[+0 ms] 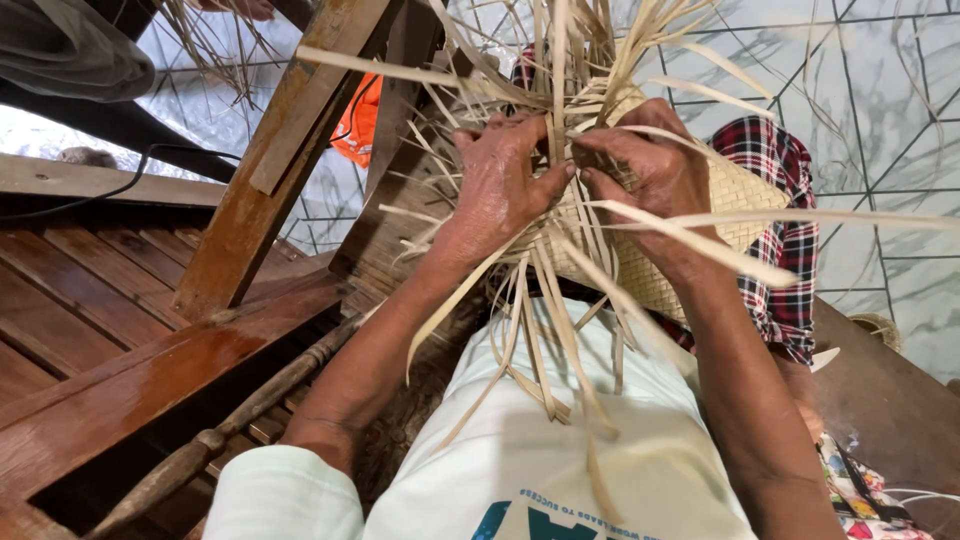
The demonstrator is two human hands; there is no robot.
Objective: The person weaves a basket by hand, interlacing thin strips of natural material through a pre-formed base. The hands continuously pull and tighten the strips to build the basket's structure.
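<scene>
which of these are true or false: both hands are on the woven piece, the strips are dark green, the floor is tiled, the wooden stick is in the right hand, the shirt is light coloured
1. Both the left hand and the right hand are on the woven piece. True.
2. The loose strips are dark green. False: they are pale straw coloured.
3. The floor is tiled. True.
4. The wooden stick is in the right hand. False: it lies apart, by the wooden frame.
5. The shirt is light coloured. True.
</scene>
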